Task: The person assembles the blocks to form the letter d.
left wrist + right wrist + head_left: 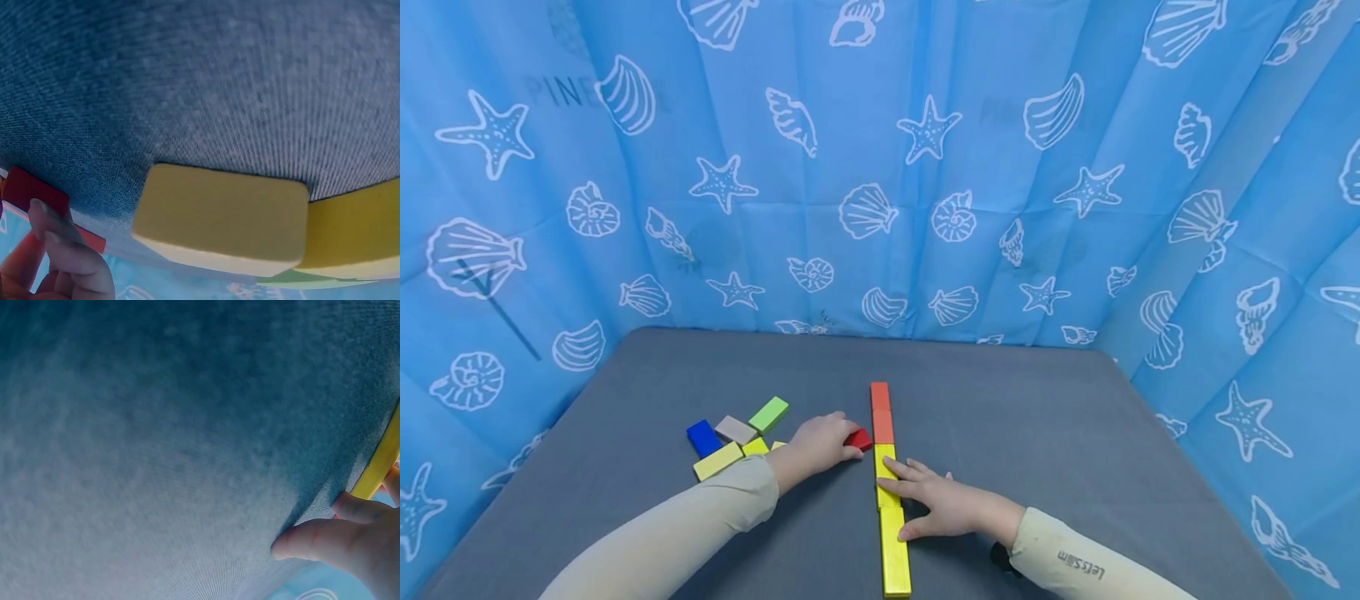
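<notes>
In the head view a line of blocks runs away from me, with yellow blocks (895, 554) at the near end and orange-red blocks (881, 412) at the far end. My left hand (815, 446) pinches a dark red block (859, 439) just left of this line. The left wrist view shows the thumb and fingers on that red block (39, 192). My right hand (946, 500) reaches in from the right, its spread fingers resting on the yellow blocks and its thumb at their right side. In the right wrist view, part of a yellow block (380, 464) shows beyond the fingers.
Left of my left hand lie loose blocks: a blue block (703, 438), a beige block (736, 430), a green block (768, 413), a pale yellow block (718, 461) and brighter yellow ones. A grey cloth (1000, 400) covers the table; a blue shell-print curtain (880, 167) surrounds its back and sides.
</notes>
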### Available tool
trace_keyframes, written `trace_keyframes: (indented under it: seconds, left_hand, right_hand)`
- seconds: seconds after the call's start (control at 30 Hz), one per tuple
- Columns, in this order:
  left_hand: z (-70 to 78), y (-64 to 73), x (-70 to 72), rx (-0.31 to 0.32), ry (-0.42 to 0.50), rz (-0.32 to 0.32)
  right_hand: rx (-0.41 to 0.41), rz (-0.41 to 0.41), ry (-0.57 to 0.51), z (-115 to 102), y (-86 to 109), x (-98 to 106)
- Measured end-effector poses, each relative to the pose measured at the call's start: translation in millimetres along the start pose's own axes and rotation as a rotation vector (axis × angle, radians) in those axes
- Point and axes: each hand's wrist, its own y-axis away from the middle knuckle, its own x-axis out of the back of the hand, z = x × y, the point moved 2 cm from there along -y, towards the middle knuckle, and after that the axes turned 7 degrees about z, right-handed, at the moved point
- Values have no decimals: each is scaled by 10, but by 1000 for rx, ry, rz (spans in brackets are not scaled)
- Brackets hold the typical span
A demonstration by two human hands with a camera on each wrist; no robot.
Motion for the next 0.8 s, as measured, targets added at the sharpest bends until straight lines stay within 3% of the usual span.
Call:
trace_keyframes:
  seconds: [0.03, 0.27, 0.8]
  left_hand:
    - [5, -3, 0, -3, -1, -2]
    - [12, -33, -2, -20, -22, -12]
    - [15, -26, 21, -18, -19, -9]
  right_hand:
    - [-2, 0, 1, 34, -16, -16]
    - [77, -18, 24, 870, -393, -355]
    - [64, -23, 16, 760, -342, -327]
